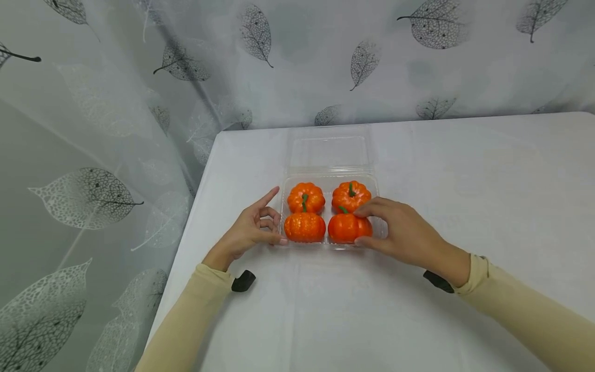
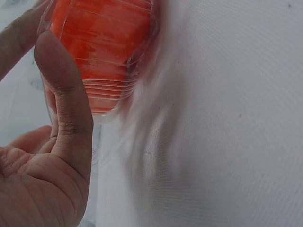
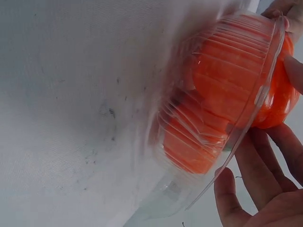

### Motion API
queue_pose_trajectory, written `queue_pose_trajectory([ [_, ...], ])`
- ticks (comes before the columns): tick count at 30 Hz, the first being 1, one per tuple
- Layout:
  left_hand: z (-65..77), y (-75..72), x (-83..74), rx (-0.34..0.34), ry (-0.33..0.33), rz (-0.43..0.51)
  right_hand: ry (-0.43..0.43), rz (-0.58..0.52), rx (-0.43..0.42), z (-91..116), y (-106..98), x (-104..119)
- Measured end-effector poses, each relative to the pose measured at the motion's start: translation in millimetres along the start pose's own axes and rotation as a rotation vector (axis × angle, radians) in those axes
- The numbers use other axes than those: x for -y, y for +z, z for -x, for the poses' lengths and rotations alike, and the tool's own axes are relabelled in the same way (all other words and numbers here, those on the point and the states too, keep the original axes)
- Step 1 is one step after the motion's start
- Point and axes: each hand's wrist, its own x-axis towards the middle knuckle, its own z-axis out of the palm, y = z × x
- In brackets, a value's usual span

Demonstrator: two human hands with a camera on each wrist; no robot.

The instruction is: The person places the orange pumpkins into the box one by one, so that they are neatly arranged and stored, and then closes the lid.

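Observation:
A clear plastic clamshell box [image 1: 327, 246] lies with its lid [image 1: 329, 151] folded back. Inside sit small orange toy pumpkins with green stems: a back left pumpkin [image 1: 295, 197], a back right pumpkin [image 1: 341, 197], a bumpy front left pumpkin [image 1: 304, 228] and a smooth front right pumpkin [image 1: 346, 229]. My left hand [image 1: 248, 227] holds the box at its left side, thumb [image 2: 61, 71] against the rim and index finger stretched forward. With thumb and fingertips my right hand [image 1: 404, 227] grips the front right pumpkin, which stands partly above the rim in the right wrist view.
The box rests on a white-covered table [image 1: 465, 181], near its left edge. Behind and to the left hangs a grey curtain [image 1: 302, 46] with a leaf print. A dark wrist mount [image 1: 244, 281] sits at the left cuff, another dark mount [image 1: 438, 281] at the right.

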Motion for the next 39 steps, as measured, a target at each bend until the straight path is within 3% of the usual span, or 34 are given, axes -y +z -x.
queue_pose_trajectory([
  [20, -3.4, 5.7, 2.3, 0.002, -0.004, 0.011, 0.033, 0.109, -0.039, 5, 2, -3],
  [33, -3.5, 5.1, -0.7, 0.008, -0.004, 0.007, 0.048, 0.032, -0.051, 11, 1, -7],
  [39, -3.1, 0.6, -3.9, 0.021, -0.027, -0.031, 0.01, -0.055, -0.131, 14, -10, -8],
])
